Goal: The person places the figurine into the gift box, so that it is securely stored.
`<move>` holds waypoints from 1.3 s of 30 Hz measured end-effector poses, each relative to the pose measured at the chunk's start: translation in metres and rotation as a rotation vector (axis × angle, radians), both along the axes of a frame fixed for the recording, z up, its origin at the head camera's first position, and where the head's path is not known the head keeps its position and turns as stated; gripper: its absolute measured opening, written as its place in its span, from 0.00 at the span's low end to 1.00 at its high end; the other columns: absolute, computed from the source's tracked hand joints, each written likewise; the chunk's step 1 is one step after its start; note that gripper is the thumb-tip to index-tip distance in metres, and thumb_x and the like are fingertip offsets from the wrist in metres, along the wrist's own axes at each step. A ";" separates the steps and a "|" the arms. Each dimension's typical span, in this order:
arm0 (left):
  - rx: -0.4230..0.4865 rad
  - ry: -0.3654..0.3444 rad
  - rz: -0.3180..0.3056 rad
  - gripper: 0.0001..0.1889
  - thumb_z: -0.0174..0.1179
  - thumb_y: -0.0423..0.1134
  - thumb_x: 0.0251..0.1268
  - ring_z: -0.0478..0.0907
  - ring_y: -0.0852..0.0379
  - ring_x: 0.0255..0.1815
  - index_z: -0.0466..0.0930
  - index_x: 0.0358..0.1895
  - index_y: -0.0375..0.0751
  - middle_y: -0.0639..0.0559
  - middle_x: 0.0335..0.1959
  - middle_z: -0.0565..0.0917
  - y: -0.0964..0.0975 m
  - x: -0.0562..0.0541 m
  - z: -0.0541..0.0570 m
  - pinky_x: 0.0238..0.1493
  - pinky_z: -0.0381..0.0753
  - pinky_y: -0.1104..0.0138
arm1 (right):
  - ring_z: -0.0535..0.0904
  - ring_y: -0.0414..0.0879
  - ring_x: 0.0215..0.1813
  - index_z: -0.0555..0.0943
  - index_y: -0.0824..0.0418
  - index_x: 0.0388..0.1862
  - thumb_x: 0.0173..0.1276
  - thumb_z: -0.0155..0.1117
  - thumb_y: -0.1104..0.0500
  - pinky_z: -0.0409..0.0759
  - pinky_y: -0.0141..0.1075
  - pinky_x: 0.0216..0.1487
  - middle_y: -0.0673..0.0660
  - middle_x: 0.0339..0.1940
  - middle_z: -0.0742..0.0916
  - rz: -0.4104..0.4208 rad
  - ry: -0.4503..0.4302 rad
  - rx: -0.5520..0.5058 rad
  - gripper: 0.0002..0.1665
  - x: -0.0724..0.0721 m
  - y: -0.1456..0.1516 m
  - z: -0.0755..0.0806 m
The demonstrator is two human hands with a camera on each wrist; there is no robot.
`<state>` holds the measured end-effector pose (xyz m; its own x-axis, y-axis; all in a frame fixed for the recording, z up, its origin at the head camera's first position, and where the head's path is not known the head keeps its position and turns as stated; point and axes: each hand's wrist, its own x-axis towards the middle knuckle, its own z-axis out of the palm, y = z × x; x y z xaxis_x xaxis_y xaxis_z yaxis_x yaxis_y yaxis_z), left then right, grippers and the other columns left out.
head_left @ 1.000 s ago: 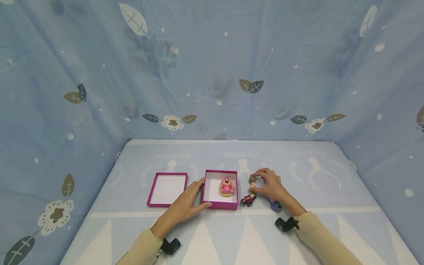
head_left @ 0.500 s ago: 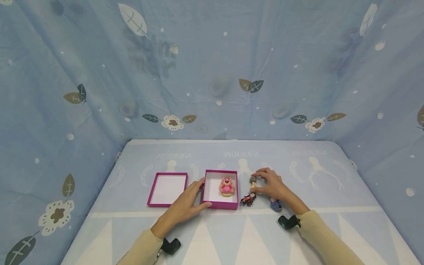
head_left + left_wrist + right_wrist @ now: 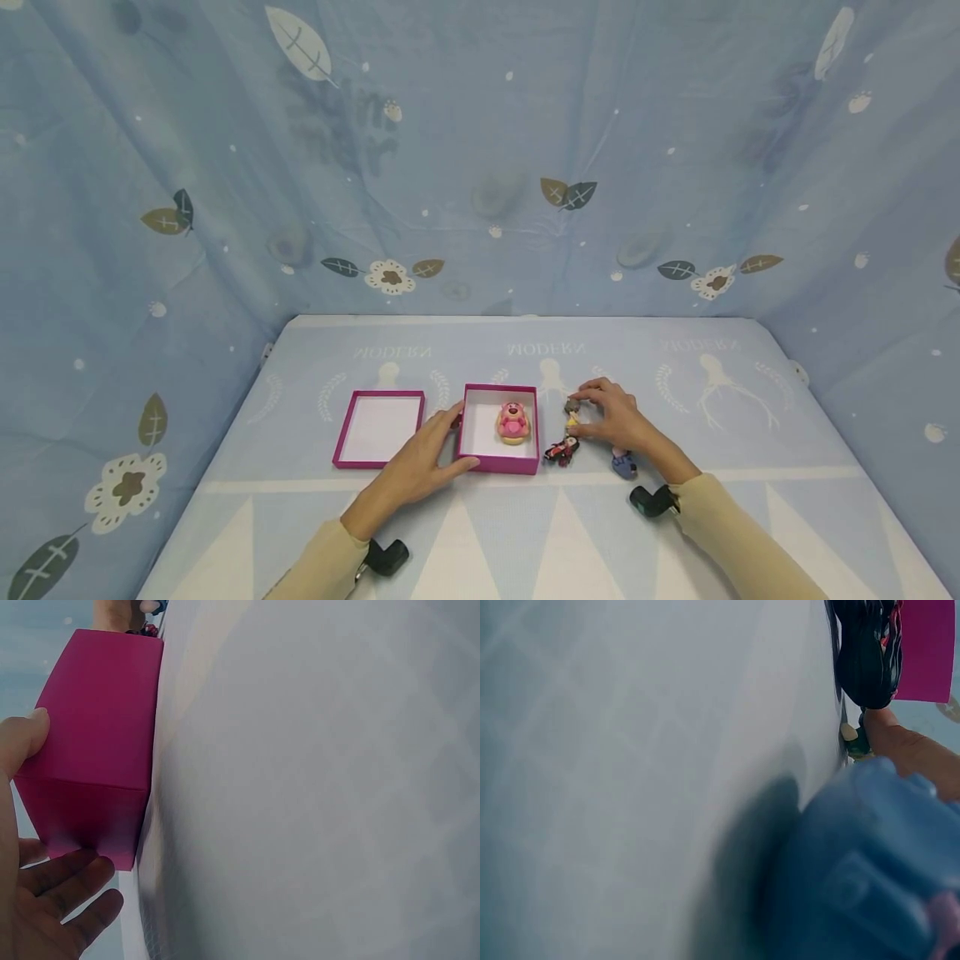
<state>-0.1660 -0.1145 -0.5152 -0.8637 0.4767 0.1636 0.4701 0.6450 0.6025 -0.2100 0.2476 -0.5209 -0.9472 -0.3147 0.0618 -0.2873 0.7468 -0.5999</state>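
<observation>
Patterned blue cloth (image 3: 450, 150) hangs behind and beside a pale printed counter (image 3: 480, 533). A magenta box (image 3: 497, 464) stands open near the middle, a pink bear (image 3: 513, 424) inside toward its right wall; the magenta-rimmed lid (image 3: 386, 425) lies to its left. The left hand (image 3: 416, 467) is spread round the box's near left corner, thumb against the front wall, fingers at the left. Right of the box, the right hand (image 3: 617, 421) pinches a yellow figure (image 3: 572, 417) between thumb and fingertips. A red-and-black figure (image 3: 561, 452) lies just before it, and a blue figure (image 3: 624, 467), partly hidden, rests by the right wrist.
</observation>
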 end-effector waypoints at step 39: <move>-0.024 0.029 -0.014 0.48 0.63 0.64 0.59 0.72 0.55 0.63 0.53 0.77 0.44 0.47 0.64 0.74 -0.002 0.000 -0.001 0.67 0.73 0.55 | 0.77 0.59 0.56 0.83 0.64 0.51 0.49 0.81 0.51 0.61 0.59 0.55 0.62 0.56 0.79 0.007 0.179 -0.011 0.32 -0.003 -0.007 0.027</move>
